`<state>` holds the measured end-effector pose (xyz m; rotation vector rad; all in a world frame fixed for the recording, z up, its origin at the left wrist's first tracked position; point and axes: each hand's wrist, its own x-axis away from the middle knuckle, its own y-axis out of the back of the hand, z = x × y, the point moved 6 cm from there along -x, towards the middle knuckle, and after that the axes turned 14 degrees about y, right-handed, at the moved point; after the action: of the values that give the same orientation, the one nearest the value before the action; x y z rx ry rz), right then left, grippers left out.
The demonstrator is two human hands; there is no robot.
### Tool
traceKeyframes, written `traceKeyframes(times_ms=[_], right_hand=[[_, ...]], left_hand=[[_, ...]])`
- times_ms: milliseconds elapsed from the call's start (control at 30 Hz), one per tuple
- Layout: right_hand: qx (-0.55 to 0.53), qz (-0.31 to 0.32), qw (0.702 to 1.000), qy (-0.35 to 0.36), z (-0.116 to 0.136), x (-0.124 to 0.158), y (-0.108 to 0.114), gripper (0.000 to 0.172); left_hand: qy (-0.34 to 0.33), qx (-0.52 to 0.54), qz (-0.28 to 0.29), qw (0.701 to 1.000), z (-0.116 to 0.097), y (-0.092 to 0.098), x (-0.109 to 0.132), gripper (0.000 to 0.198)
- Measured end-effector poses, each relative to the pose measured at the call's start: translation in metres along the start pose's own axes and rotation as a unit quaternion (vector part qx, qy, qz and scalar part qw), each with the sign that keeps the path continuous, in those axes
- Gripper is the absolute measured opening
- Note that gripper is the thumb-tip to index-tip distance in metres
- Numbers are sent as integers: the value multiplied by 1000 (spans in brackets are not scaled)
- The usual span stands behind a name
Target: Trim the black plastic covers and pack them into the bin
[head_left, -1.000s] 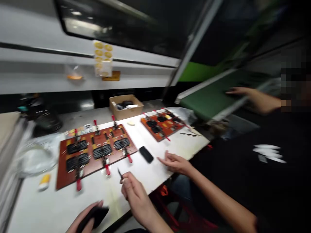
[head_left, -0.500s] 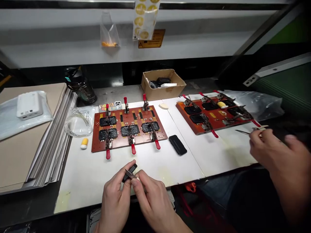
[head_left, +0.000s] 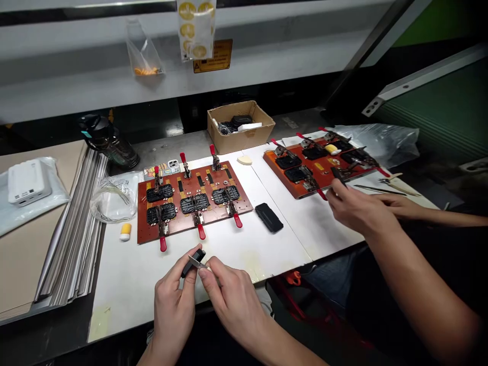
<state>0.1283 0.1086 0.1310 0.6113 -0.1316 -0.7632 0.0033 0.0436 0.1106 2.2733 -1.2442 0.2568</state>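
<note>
My left hand (head_left: 176,297) is closed around a small black plastic part (head_left: 189,265), holding it tilted above the table's front edge. In my right hand (head_left: 232,292) is a knife (head_left: 197,263), its short pointed blade resting against the black part. Beyond my hands lies a red-brown fixture board (head_left: 183,226) with red-handled toggle clamps and several black plastic pieces on it. To the right of that board a flat black case (head_left: 269,217) lies on the white table covering (head_left: 236,254).
At the right, a co-worker's hands (head_left: 353,206) are over a second fixture board (head_left: 297,190), one holding a black piece. A cardboard box (head_left: 240,137) stands behind. Left are a stack of cardboard sheets (head_left: 72,244), a dark bottle (head_left: 110,145) and a yellow-and-white bottle (head_left: 125,232).
The view has shifted, so most things sit further left. My hands keep the black part and knife together. The co-worker's hand has moved to the second board and now holds a black piece.
</note>
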Motion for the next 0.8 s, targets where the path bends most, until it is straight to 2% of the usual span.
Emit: traceKeyframes(times_ms=[167,300,400,500,567,633,700,800], right_hand=[[-3,-5,1000,-17,-3,-2,-3,37],[-3,-54,995,-86,-30,-1,6,42],[-46,-87,988,-119,-48,-3,17,43],[-136,-87,982,-100,-44,-10,18,31],[-208,-74,973,-64,-30,-19,12,32],[-252,-64,965,-20,-15,-30,5,24],[-249,-71,966,5,-10,-38,0,18],[-204,-122,971,-17,-28,-44,0,28]], left_hand=[[-7,14,-11,1000,-1,0,0,36],[-17,1,-34,999,-4,4,4,32],[-11,-11,-44,999,-3,6,5,32],[-6,-16,-43,999,1,7,3,33],[-10,-21,-41,999,4,7,1,33],[-6,-22,-34,999,7,6,-1,34],[8,-17,-23,1000,10,5,-4,37],[47,4,-7,999,15,6,-7,43]])
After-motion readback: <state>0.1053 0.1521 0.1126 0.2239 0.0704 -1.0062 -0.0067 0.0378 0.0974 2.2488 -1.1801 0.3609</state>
